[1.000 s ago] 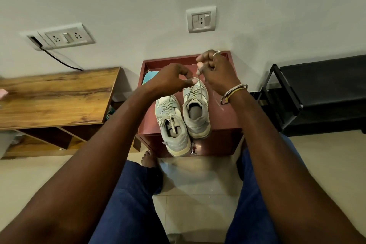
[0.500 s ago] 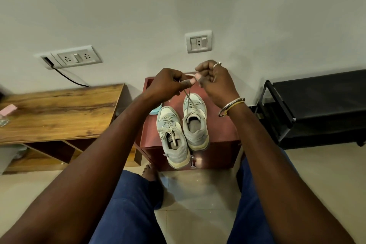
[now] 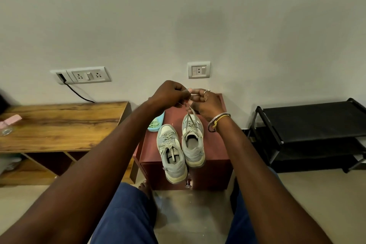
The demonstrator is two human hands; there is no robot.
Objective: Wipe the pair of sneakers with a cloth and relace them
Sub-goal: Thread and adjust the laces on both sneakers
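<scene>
Left hand, right hand pinch lace over cabinet.

Nothing here can be read as text, brand, number or sign; the pair of sneakers shows no legible logo or label from above; the wide socket plate and the small socket plate on the wall show only switches and pin holes, any marking too small to tell; the light blue object beside the sneakers carries a greenish pattern, too blurred to read as letters.
</scene>
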